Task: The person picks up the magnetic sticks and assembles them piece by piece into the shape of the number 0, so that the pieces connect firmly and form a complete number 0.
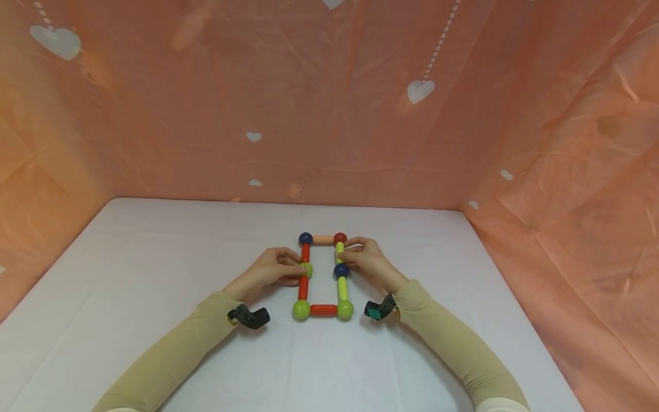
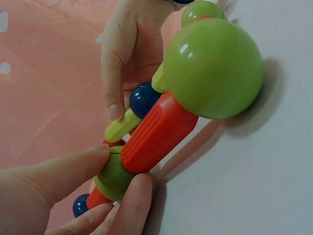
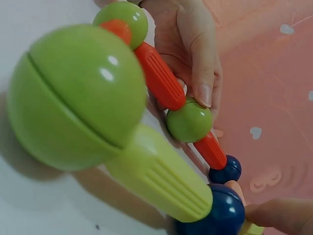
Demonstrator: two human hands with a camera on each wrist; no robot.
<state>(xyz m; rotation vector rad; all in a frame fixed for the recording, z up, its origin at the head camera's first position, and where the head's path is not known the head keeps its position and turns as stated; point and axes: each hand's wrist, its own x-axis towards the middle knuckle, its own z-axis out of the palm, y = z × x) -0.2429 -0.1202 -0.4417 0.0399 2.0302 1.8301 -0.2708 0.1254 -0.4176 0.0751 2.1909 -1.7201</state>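
A rectangular frame of coloured rods and balls, like a magnetic building set, lies on the table. My left hand (image 1: pixel 280 266) pinches the green ball (image 2: pixel 113 174) midway along the frame's left side, between two red rods (image 2: pixel 159 132). On the other side, my right hand (image 1: pixel 368 260) holds the far yellow-green rod (image 2: pixel 122 125) between thumb and fingers, close to the dark blue ball (image 3: pixel 215 210). A red ball (image 1: pixel 340 238) and another blue ball (image 1: pixel 306 238) form the far corners, joined by a peach rod (image 1: pixel 323 240). Green balls (image 1: pixel 301 309) mark both near corners, linked by a red rod (image 1: pixel 324 310).
A white cloth covers the table (image 1: pixel 154 257). Orange curtains (image 1: pixel 329 114) with white hearts hang behind it and at both sides. Black wrist devices (image 1: pixel 249 316) sit on both forearms, near the frame's front end.
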